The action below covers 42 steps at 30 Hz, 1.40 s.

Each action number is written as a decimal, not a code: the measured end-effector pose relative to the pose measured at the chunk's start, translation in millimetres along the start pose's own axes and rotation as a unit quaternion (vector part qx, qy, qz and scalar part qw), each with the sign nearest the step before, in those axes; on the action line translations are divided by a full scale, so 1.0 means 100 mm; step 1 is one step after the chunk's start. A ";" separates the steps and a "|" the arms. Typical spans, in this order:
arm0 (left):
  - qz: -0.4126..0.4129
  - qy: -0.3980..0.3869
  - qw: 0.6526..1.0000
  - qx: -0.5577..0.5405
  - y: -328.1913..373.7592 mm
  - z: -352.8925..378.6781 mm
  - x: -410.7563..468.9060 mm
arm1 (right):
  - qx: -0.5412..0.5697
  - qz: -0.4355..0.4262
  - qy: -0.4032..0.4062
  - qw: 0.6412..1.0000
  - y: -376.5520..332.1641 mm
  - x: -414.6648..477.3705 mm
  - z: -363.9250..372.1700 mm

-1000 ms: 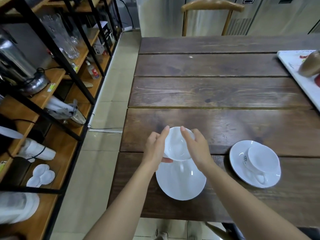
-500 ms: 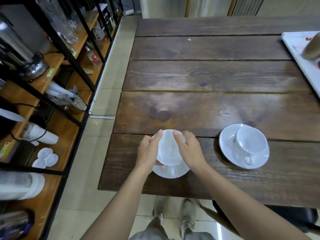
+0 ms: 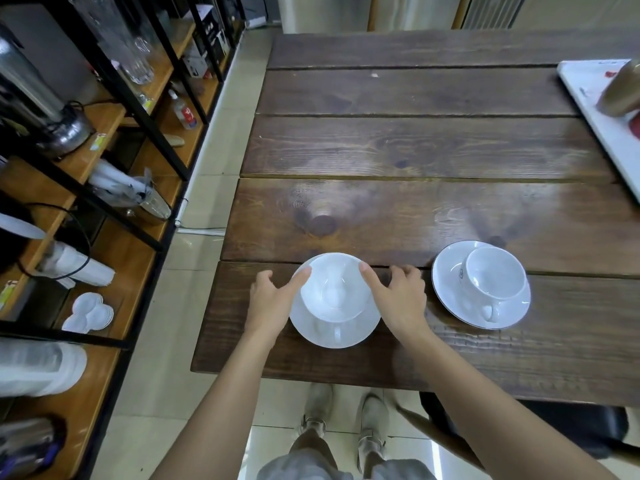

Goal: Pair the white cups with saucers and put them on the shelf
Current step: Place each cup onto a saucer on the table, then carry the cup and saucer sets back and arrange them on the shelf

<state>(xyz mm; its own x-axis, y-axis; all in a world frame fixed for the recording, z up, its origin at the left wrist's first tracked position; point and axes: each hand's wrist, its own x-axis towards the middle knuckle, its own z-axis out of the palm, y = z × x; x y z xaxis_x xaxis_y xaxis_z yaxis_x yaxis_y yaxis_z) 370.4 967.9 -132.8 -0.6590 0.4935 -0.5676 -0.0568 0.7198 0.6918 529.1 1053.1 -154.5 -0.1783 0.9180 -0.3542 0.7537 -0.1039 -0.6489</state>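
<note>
Nearest, a cup (image 3: 334, 289) sits upright on a saucer (image 3: 360, 332) at the table (image 3: 415, 150) edge, its handle toward the person. Left hand (image 3: 273, 299) and right hand (image 3: 398, 299) flank it with fingers loosely spread, each index fingertip touching the rim, neither gripping. Just right, a second cup (image 3: 495, 275) rests on its saucer (image 3: 450, 289); the shelf (image 3: 114, 254) stands left across the floor.

A white tray (image 3: 588, 109) lies at the right edge of the dark plank table (image 3: 415, 150), glass jars (image 3: 135, 53) standing well apart
</note>
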 end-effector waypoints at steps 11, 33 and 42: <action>0.007 -0.129 0.991 -0.036 -0.16 0.02 0.02 | 0.193 0.084 -0.043 0.977 -0.01 -0.23 0.25; 0.062 -0.005 0.943 -0.328 -0.37 -1.18 -0.86 | 0.336 -0.109 -0.203 0.913 -1.08 -1.02 0.17; 0.055 0.136 0.895 -0.421 -1.30 -2.32 -1.53 | 0.282 -0.175 -0.345 0.878 -1.75 -2.15 0.90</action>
<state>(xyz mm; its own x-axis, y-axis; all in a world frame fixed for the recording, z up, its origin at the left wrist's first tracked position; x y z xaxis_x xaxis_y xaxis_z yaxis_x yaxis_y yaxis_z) 304.8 685.6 -32.1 -0.8477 0.3188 -0.4241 -0.4491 -0.0056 0.8935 378.1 839.3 -25.3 -0.8234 0.5022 -0.2643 0.1779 -0.2139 -0.9605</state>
